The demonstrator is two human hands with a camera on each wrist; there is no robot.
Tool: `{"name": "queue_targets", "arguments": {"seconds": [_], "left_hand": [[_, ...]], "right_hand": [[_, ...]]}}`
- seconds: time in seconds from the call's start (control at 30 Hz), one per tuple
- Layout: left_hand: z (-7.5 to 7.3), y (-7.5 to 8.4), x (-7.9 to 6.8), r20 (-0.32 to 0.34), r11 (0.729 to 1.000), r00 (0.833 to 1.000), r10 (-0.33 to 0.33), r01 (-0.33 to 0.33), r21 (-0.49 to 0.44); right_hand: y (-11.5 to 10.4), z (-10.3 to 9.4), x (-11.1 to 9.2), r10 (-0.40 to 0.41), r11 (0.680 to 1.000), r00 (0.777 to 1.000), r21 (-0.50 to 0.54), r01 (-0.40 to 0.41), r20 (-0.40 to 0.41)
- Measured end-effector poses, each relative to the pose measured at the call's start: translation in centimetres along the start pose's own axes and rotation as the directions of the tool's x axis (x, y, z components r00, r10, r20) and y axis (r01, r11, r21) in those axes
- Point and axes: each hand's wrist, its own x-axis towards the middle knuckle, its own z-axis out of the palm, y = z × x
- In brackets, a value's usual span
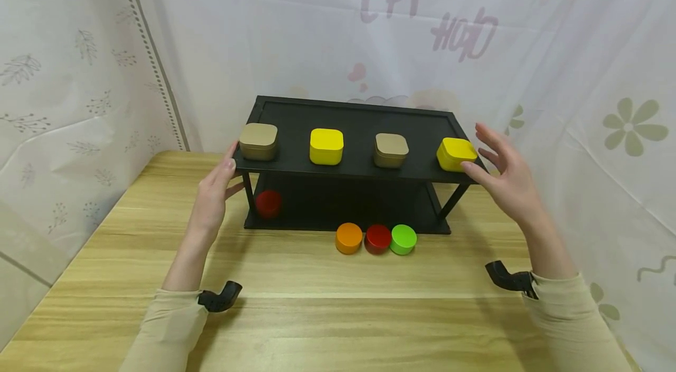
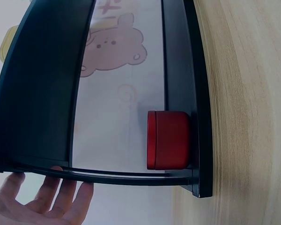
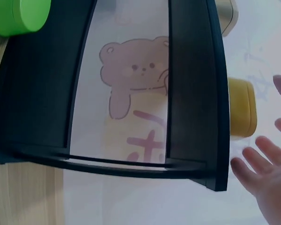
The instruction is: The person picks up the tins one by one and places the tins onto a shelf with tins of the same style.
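A black two-tier shelf [image 1: 348,108] stands on the table. My left hand [image 1: 211,193] holds its upper left corner, thumb at the top edge and fingers [image 2: 68,197] against the end frame. On the upper tier sit a khaki tin [image 1: 259,142], a yellow tin [image 1: 326,147], a second khaki tin [image 1: 391,151] and a second yellow tin [image 1: 455,154]. My right hand [image 1: 507,181] is spread beside that right-hand yellow tin, its thumb close to the tin. In the right wrist view, the fingers stand apart from the yellow tin [image 3: 242,108]. A red round tin [image 2: 168,140] is on the lower tier's left end.
In front of the shelf, an orange round tin [image 1: 349,239], a red one [image 1: 378,239] and a green one [image 1: 404,240] stand in a row on the wooden table [image 1: 338,319]. A patterned white curtain [image 1: 296,26] hangs behind and along the sides.
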Motion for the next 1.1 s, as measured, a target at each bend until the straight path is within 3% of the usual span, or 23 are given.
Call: {"name": "queue_targets", "arguments": {"seconds": [0.2,0.63,0.83,1.1], "left_hand": [[0.0,0.1,0.0,0.002,1.0,1.0,-0.001,0.001,-0.005],[0.0,0.1,-0.1,0.004,1.0,1.0,0.0,0.0,-0.006],[-0.1,0.1,-0.1,0.004,1.0,1.0,0.002,-0.002,-0.005],[-0.1,0.1,0.0,0.003,1.0,1.0,-0.004,0.004,0.001]], "right_hand": [[-1.3,0.6,-0.8,-0.08,0.997,0.986,-0.035,0.075,-0.148],[-2.7,2.1,-2.2,-0.194,0.973,0.926,0.054,0.222,-0.323],[-3.5,3.1,-2.9,-0.228,0.954,0.906,0.103,0.28,-0.356],[-4.0,4.5,-4.0,-0.247,0.944,0.916,0.133,0.301,-0.317]]}}
